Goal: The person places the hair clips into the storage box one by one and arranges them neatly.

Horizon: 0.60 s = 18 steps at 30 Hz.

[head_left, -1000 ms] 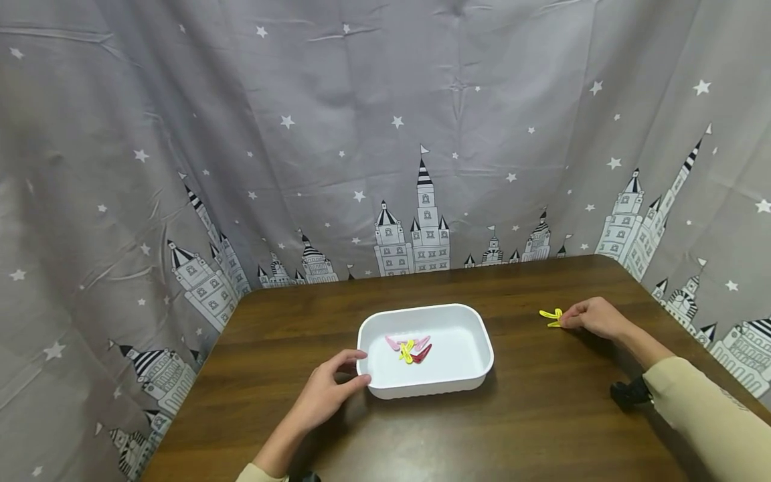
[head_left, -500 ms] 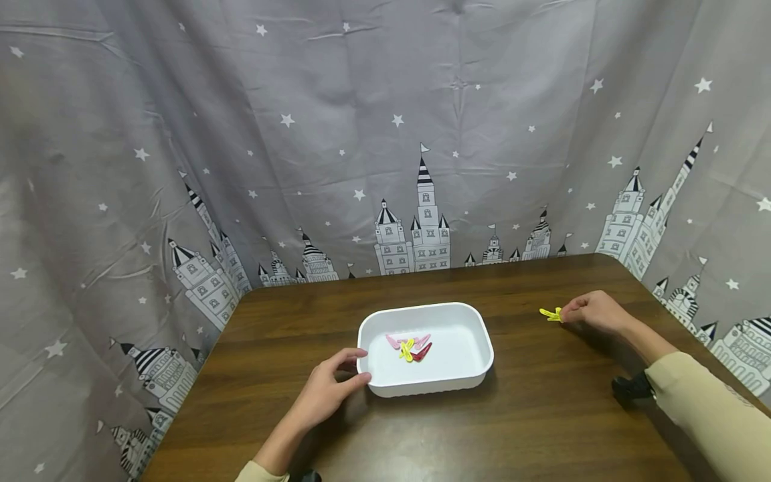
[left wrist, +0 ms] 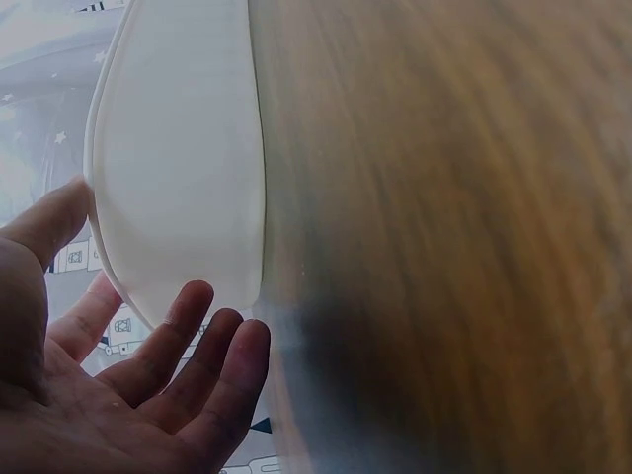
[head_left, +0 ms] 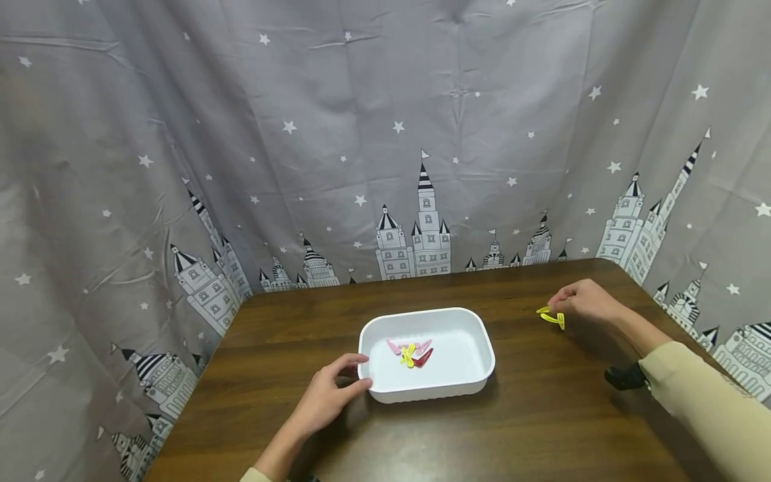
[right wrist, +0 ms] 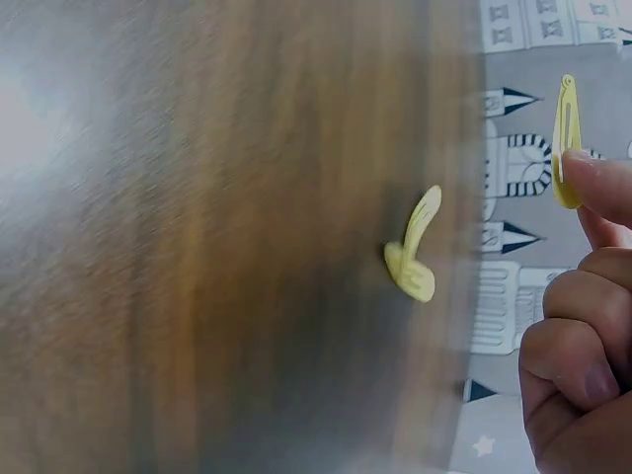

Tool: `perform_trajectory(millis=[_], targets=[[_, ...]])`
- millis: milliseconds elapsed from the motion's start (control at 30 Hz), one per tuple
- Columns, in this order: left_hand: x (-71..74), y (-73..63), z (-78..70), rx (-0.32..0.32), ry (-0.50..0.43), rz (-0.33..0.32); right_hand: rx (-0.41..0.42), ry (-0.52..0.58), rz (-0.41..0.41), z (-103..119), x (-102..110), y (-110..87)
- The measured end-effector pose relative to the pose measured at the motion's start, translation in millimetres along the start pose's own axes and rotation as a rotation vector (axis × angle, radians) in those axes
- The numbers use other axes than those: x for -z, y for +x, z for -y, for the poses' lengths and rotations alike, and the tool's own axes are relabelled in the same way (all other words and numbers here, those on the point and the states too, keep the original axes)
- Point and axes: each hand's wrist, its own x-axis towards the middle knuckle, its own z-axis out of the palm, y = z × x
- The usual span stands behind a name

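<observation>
My left hand (head_left: 325, 391) touches the left end of a white plastic tray (head_left: 424, 393), its thumb and index fingertip right at the rim. In the left wrist view the other fingers hang loosely bent by the tray's outer wall (left wrist: 183, 148). Over the table's right side my right hand (head_left: 587, 302) pinches a yellow snap hair clip (right wrist: 566, 128) between thumb and finger, its narrow end pointing away from the fingertips. More yellow hair clips (right wrist: 410, 267) lie overlapping on the wood just below. Inside the tray are pink hair clips (head_left: 424, 347), yellow ones (head_left: 408, 356) and a dark red one (head_left: 423, 358).
The brown wooden table (head_left: 434, 442) reaches back to a grey curtain (head_left: 313, 167) printed with white stars and castles. The curtain also hangs along the left and right sides. A black strap (head_left: 626, 377) sits at my right wrist.
My right hand has risen slightly and shifted left, and a yellow hair clip has come up off the others with it. My left hand has kept its place at the tray.
</observation>
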Motion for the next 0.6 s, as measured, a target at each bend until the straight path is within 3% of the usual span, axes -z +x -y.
perform_trajectory(millis=[233, 600], targets=[[-0.4, 0.3, -0.1, 0.008, -0.004, -0.002, 0.013, 0.084, 0.031, 14.4, 0.7, 5.4], [-0.2, -0.1, -3.1, 0.008, -0.032, -0.005, 0.038, 0.026, 0.03, 43.8, 4.1, 17.8]])
